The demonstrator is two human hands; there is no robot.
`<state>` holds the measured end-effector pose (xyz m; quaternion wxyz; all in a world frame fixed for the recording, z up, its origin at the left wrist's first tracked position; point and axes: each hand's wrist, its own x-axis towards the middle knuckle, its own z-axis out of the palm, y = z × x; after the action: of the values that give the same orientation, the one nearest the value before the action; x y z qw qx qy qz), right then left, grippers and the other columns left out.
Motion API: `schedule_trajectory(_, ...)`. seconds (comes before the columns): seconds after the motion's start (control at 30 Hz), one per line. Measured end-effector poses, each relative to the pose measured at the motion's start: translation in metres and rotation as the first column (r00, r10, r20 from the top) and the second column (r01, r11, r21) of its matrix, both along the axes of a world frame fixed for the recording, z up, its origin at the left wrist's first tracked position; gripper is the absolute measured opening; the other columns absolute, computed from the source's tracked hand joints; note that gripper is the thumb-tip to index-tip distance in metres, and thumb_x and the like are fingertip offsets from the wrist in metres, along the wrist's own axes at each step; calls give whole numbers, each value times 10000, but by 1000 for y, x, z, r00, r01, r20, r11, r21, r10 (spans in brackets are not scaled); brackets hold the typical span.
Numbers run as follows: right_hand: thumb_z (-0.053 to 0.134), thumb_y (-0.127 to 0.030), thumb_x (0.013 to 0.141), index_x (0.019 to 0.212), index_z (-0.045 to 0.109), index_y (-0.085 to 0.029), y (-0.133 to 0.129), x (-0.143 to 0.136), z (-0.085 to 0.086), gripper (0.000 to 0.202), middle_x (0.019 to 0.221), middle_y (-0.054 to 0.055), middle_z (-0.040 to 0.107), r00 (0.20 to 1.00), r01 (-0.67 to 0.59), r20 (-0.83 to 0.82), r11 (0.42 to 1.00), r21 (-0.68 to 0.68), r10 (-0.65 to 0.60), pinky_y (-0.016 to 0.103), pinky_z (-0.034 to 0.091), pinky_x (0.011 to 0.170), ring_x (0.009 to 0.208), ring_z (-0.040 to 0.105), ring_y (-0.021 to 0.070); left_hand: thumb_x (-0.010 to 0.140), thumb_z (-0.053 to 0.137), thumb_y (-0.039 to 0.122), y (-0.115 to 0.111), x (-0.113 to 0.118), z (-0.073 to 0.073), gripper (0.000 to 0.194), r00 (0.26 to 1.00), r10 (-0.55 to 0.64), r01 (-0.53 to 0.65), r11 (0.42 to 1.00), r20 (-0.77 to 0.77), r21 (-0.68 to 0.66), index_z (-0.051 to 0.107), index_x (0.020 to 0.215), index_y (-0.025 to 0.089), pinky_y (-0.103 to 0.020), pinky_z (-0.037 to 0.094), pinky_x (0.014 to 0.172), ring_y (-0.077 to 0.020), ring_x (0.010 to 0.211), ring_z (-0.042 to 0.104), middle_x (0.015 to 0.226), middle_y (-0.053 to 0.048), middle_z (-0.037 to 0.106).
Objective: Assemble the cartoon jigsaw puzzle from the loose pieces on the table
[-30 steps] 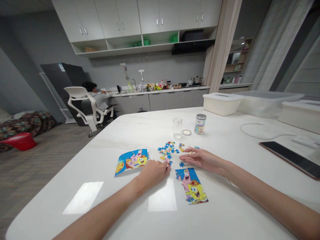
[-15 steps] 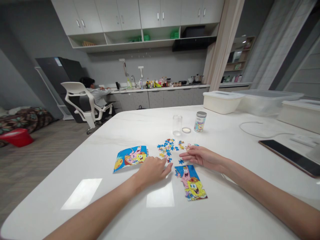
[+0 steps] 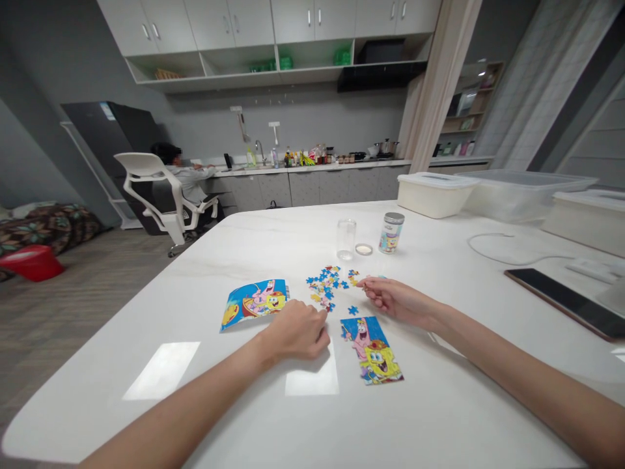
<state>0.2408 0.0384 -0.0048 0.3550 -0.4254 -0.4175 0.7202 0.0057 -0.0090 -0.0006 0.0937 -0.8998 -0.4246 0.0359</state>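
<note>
A partly joined jigsaw puzzle (image 3: 374, 352) of cartoon figures lies flat on the white table, between my forearms. Beyond it are loose puzzle pieces (image 3: 329, 283), mostly blue, and one blue piece (image 3: 352, 311) sits apart near the puzzle's top edge. My left hand (image 3: 299, 331) rests curled on the table, left of the puzzle, beside a bent picture sheet (image 3: 256, 301); no object shows in it. My right hand (image 3: 390, 298) has its thumb and fingers pinched together at the right edge of the pile. Whatever may be between those fingertips is hidden.
Behind the pieces stand a clear jar (image 3: 346, 240), a flat lid (image 3: 364, 249) and a printed jar with a silver lid (image 3: 391, 233). A phone (image 3: 566, 303), a white cable (image 3: 493, 262) and storage boxes (image 3: 434, 194) occupy the right. A person (image 3: 183, 182) sits at the far counter.
My right hand has drawn its outstretched fingers into a pinch and shifted slightly toward the far side. My left thumb has tucked in against the curled fingers. The view has tilted a little.
</note>
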Motion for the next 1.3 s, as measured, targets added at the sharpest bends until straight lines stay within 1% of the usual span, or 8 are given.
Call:
schedule_trajectory(0.13,605,-172,854,889,670,-120,1,0,0,91,683,-2,544,1000,-6,-15,1000,-14,6,154,435,501,571,483,74,778,433,266,-2,-5,8,195,979,-180,176,983,-91,-48,593,835,169,-332,351,489,-227,529,591,631,-78,653)
schedule_trajectory(0.33,528,-195,894,814,643,-114,0,-1,2,162,642,-6,540,998,-6,-57,1000,-28,5,153,419,488,523,466,64,824,405,232,2,-12,10,182,961,-246,241,969,-127,-57,555,907,169,-331,354,487,-223,504,587,601,-65,630)
schedule_trajectory(0.6,519,-188,879,897,613,-146,0,1,0,104,676,19,614,997,-40,-62,998,-44,38,175,460,555,544,519,84,850,364,183,3,-9,1,342,986,-135,130,990,-99,-57,492,1161,120,-332,383,521,-225,579,620,736,-98,678)
schedule_trajectory(0.77,550,-186,873,877,610,-149,1,1,-1,70,744,24,636,994,-50,-98,998,-41,45,170,478,584,594,551,79,904,322,168,4,-6,-5,280,995,-86,84,996,-44,-35,506,1111,134,-314,369,530,-199,636,631,924,-110,676)
schedule_trajectory(0.87,581,-200,872,793,600,-135,2,1,-3,104,681,14,615,996,-24,-88,999,-33,21,153,463,539,564,539,69,914,315,173,5,-4,-8,270,996,-79,79,997,-42,-8,512,1094,130,-303,345,502,-195,648,637,997,-125,661)
schedule_trajectory(1.03,618,-183,846,675,556,-143,0,-1,0,186,535,-48,491,998,-4,-68,1000,-6,4,128,368,411,445,416,39,946,284,246,5,-2,-7,312,1000,15,-15,999,-19,43,538,1092,139,-304,350,509,-220,650,650,866,-100,686)
schedule_trajectory(1.17,642,-139,812,707,564,-136,-1,-1,1,131,628,-32,532,995,8,-100,1000,-16,-10,127,425,472,518,487,40,934,304,301,6,-3,-5,332,998,62,-59,995,-30,86,589,988,139,-313,362,513,-241,610,652,726,-103,684)
schedule_trajectory(1.3,655,-92,799,834,604,-131,0,1,-4,73,739,0,586,995,23,-94,999,-38,-26,125,481,544,610,558,53,925,313,330,8,-7,-7,357,998,55,-54,994,-12,99,613,911,138,-317,373,508,-235,553,636,635,-105,662)
